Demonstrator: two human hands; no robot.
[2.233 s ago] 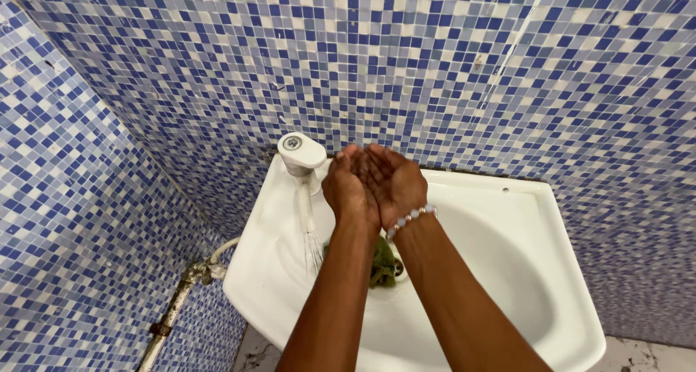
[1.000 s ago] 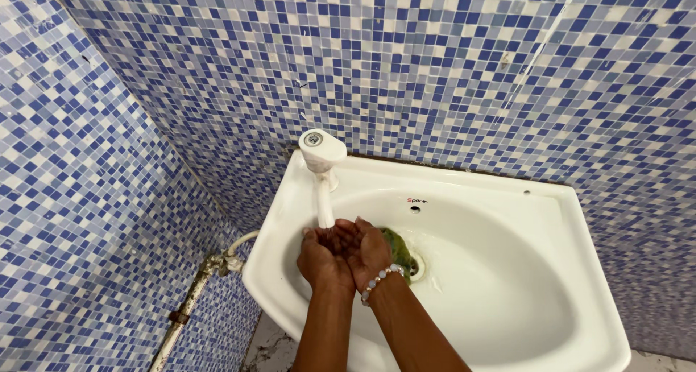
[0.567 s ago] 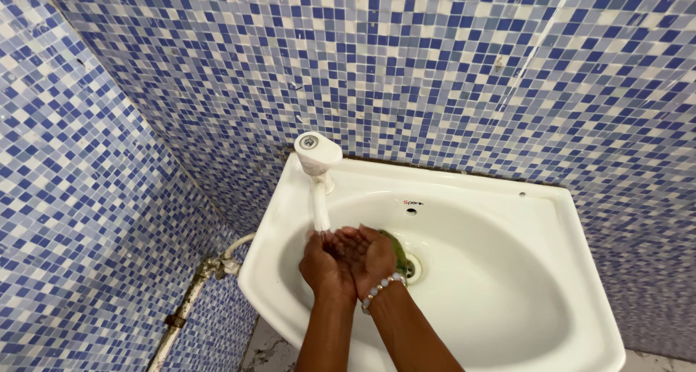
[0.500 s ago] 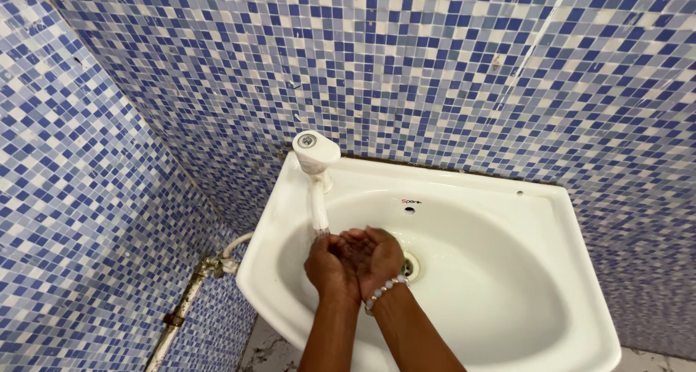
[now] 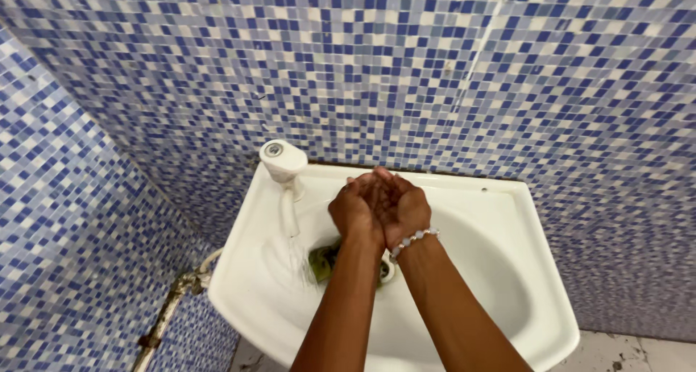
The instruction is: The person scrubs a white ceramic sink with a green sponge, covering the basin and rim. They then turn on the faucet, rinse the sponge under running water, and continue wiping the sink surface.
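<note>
I see my left hand and right hand pressed side by side, fingers curled into an empty cup above the sink. The tap stands to their left, nearer my left hand, its stream falling beside the cup, not into it. A green thing lies at the drain below.

Left hand and right hand: bare, pressed side by side, palms up, fingers curled into one cup, raised above sink bowl near its back rim. Beaded bracelet on right wrist. White tap at sink's back left corner, water running into bowl just left of hands, clear of them.
</note>
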